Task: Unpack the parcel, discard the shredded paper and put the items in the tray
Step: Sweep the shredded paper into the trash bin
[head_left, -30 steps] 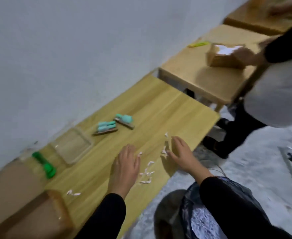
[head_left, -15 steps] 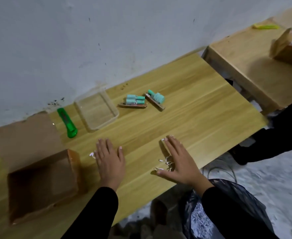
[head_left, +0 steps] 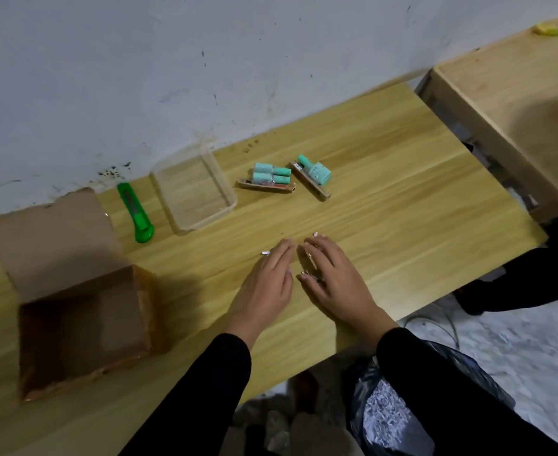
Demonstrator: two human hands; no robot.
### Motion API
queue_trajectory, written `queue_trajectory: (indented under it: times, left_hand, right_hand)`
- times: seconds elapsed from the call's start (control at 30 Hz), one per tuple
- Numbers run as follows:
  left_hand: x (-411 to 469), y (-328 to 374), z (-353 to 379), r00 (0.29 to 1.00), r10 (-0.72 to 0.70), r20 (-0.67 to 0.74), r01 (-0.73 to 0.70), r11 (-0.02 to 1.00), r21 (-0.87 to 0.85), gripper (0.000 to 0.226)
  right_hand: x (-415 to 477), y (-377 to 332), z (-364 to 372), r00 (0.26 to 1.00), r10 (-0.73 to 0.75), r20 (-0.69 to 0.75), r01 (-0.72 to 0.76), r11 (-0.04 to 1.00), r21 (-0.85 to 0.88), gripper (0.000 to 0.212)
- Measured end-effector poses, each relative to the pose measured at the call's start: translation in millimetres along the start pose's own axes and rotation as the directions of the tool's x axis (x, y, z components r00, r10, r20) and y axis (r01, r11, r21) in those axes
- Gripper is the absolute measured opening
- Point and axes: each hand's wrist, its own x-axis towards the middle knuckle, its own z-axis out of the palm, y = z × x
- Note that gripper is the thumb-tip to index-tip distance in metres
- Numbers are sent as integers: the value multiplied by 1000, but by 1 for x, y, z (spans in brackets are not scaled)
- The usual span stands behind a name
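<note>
My left hand (head_left: 267, 284) and my right hand (head_left: 333, 278) lie flat on the wooden table (head_left: 386, 179), side by side, fingers straight. A few white paper shreds (head_left: 308, 256) show between and under them; one shred (head_left: 265, 253) lies by my left fingertips. Two packs of mint-green items on brown card, one (head_left: 269, 177) and the other (head_left: 313, 174), lie beyond my hands. The clear plastic tray (head_left: 228, 207) stands to their left with nothing in it. The open cardboard box (head_left: 83, 327) sits at the left with nothing seen inside.
A green utility knife (head_left: 136, 212) lies between box and tray. A black bag (head_left: 389, 419) holding shredded paper hangs below the table edge by my right arm. A second table (head_left: 514, 93) stands at the right. Another person's dark clothing (head_left: 541, 268) is beside the table's right end.
My hands have slid together across the table, gathering the scattered shreds between them. The view has swung left, bringing the box fully into sight.
</note>
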Motion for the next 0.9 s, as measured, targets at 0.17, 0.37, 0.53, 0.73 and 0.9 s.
queue_trajectory:
  times: [0.17,0.37,0.53,0.73,0.9]
  left_hand:
    - [-9,-12,-7,995,-24,-99,33,996,88,42]
    - [-26,-46,-15,922,-287,-262,327,936,126,43]
    - [-39,-68,-19,864,-398,-307,442,893,87,55]
    - [-41,-69,-18,864,-408,-295,448,890,82,51]
    - [-42,-67,-19,862,-412,-294,457,884,101,53]
  right_hand:
    - [-10,3,-1,998,64,-25,-64,998,-13,64]
    - [3,-12,8,994,66,86,-62,997,-43,93]
    - [28,-38,22,992,-19,124,19,1000,-6,98]
    - [47,-62,40,979,-190,78,196,977,-80,42]
    - [38,-58,40,969,-240,57,242,970,-16,21]
